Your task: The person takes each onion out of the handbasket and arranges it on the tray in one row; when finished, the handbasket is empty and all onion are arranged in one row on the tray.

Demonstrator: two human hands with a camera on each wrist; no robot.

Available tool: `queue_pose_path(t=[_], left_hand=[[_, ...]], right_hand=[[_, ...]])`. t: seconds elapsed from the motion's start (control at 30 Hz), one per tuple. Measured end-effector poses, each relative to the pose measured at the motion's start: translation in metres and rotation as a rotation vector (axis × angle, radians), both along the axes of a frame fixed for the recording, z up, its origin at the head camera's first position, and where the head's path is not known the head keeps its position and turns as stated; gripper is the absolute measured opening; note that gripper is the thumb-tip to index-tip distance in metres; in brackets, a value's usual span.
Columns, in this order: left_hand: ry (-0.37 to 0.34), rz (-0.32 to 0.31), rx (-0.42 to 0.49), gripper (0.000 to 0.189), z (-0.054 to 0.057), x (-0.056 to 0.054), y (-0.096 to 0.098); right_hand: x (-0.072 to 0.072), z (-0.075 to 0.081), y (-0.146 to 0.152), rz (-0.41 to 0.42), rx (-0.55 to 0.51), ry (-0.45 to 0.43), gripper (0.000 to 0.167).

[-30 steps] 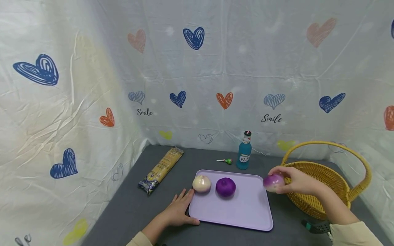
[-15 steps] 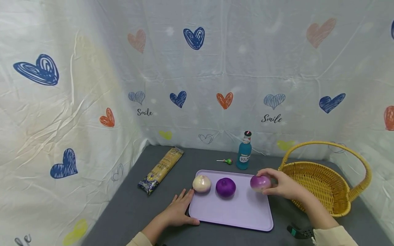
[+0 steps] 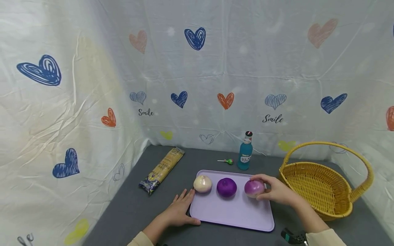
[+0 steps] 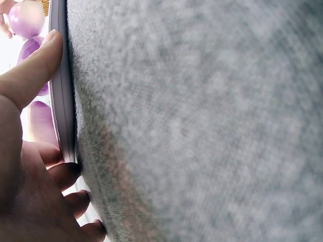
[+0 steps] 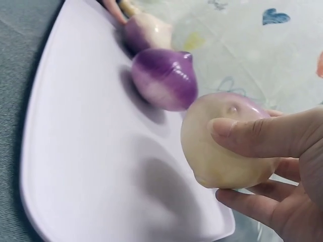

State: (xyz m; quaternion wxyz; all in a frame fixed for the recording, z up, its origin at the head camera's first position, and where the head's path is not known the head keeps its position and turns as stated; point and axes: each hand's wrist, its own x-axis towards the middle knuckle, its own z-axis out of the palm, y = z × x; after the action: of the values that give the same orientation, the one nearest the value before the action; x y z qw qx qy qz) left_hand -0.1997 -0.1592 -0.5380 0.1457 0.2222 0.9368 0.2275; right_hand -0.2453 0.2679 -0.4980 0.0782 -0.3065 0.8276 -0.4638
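My right hand (image 3: 277,192) pinches a purple-and-pale onion (image 3: 253,188) between thumb and fingers, over the right part of the lilac tray (image 3: 231,215). In the right wrist view the held onion shows its pale side, and its shadow falls on the tray. Two more onions lie along the tray's back: a deep purple one (image 3: 226,187) in the middle and a mostly white one (image 3: 202,184) at the left corner. Against the tray's left edge rests my left hand (image 3: 178,210), fingers spread and thumb at the front corner. The left wrist view shows that thumb (image 4: 43,63) along the rim.
A yellow wicker basket (image 3: 347,205) with a tall handle stands right of the tray. Behind the tray are a blue bottle (image 3: 245,155) and a green lollipop (image 3: 229,161). A yellow packet (image 3: 163,169) lies at the back left. A heart-printed sheet hangs behind the grey table.
My right hand has carried the onion leftward from beside the basket to over the tray's right part. The left hand keeps its place at the tray's edge.
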Motion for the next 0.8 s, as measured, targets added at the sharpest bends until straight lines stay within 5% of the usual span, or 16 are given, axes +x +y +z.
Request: queue_pose_path(t=[0.37,0.6,0.8], left_hand=[[-0.009,-0.003,-0.008,0.120,0.000,0.000,0.001],[-0.003,-0.002,0.002,0.120,0.002,0.000,0.000],[0.012,-0.002,0.003,0.119,0.002,0.001,0.000]], right_hand=[[0.002,-0.011,-0.005,-0.034,0.072,0.027,0.076],[0.002,-0.021,-0.005,-0.089,0.110,0.117,0.068],[0.002,-0.022,-0.006,-0.085,0.104,0.091,0.072]])
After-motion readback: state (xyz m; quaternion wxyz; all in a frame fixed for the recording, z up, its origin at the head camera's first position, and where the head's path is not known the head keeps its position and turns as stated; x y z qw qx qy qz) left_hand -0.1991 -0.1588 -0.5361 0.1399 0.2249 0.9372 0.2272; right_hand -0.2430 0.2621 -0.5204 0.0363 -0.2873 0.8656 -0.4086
